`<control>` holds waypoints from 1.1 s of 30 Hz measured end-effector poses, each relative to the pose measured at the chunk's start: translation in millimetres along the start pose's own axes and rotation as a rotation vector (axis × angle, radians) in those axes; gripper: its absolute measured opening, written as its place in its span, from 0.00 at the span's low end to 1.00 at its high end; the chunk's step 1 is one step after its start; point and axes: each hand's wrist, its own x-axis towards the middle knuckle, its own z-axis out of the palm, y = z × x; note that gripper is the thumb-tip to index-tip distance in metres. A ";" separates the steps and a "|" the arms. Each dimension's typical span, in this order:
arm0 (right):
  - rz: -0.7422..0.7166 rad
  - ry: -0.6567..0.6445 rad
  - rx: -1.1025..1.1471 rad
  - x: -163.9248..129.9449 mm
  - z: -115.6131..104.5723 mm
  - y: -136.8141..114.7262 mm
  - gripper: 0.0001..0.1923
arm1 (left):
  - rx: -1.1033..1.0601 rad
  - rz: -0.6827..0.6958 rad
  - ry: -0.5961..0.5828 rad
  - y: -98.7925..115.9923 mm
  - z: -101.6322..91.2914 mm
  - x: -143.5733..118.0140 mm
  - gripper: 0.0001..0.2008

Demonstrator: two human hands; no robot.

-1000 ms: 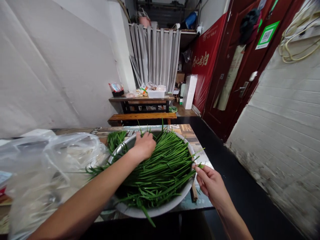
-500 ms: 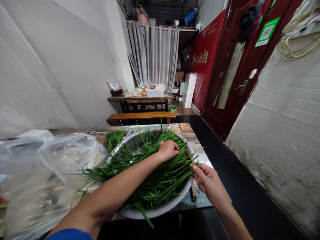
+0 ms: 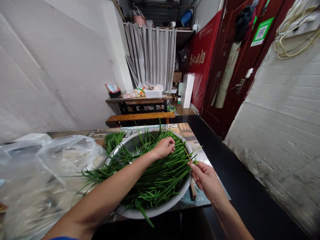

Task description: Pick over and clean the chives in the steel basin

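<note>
From the head camera we see our left hand lying on the green leaves in the big metal bowl on the table, fingers curled around a few to pick them out. Our right hand waits at the bowl's right edge and pinches a thin stick, its tip pointing at the leaves. A plastic bag sits to the left. Half a second ago the left hand was a bit farther right; now it has pulled back a little.
</note>
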 end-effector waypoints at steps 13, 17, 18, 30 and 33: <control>-0.016 0.014 -0.010 2.4 1.5 -4.3 0.15 | -0.621 -0.284 -0.158 13.9 3.2 -8.8 0.08; -0.007 0.010 -0.015 3.2 1.4 -3.8 0.15 | -0.716 -0.321 -0.196 11.8 1.7 -8.9 0.12; -0.006 0.009 -0.016 3.4 1.3 -3.7 0.15 | -0.722 -0.321 -0.195 10.9 1.9 -8.7 0.12; 0.003 -0.001 -0.015 -1.6 2.3 -5.1 0.15 | -0.788 -0.135 0.114 40.0 -30.6 -9.2 0.03; 0.010 -0.002 -0.014 -3.3 3.8 -6.9 0.16 | -0.920 -0.047 0.142 51.1 -45.3 -8.3 0.06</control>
